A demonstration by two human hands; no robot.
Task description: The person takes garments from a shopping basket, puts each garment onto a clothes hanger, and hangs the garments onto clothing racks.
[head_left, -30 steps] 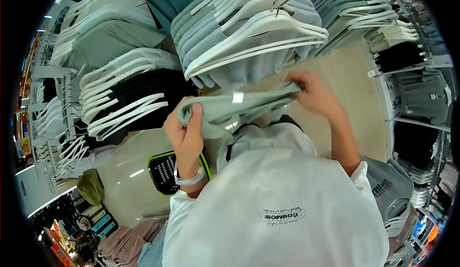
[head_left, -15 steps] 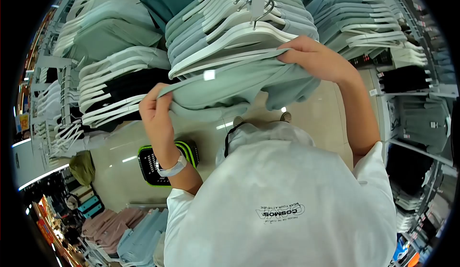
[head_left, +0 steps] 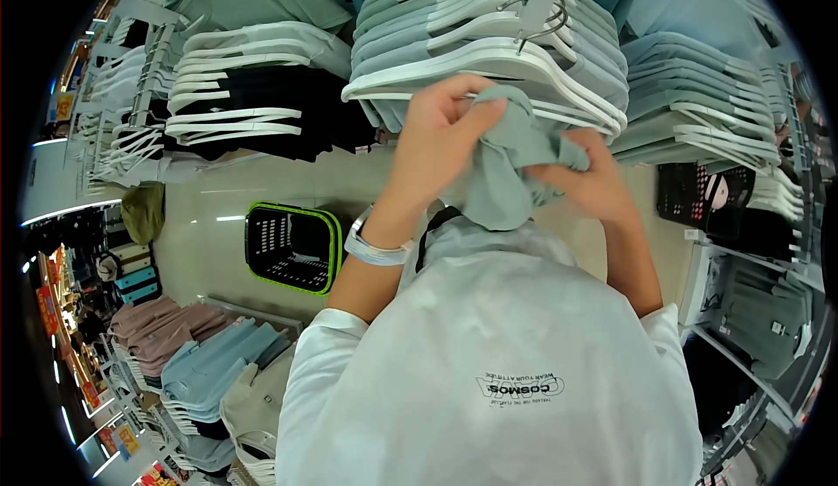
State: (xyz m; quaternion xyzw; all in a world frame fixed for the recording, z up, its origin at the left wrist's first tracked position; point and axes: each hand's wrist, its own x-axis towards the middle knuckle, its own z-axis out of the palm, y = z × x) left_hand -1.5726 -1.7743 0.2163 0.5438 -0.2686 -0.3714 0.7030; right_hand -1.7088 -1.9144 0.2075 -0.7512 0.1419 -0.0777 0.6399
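A pale green garment [head_left: 511, 167] hangs bunched between my two hands, just in front of a rack of clothes on white hangers [head_left: 489, 54]. My left hand [head_left: 441, 133], with a light band on its wrist, pinches the garment's upper left part between thumb and fingers. On the garment's right side, my right hand [head_left: 594, 176] is closed round a fold of the cloth. The nearest hanger passes just behind the garment, and the cloth hides part of its lower bar.
A black basket with a green rim [head_left: 334, 250] stands on the floor [head_left: 205, 263] at the left. Black clothes on hangers [head_left: 288, 106] are at the upper left. Another black basket [head_left: 698, 194] is at the right. Folded pink clothes [head_left: 175, 329] lie at the lower left.
The garment was stretched wide between my hands and is now bunched up. My hands have come closer together, the left one moving right and up. The view has shifted.
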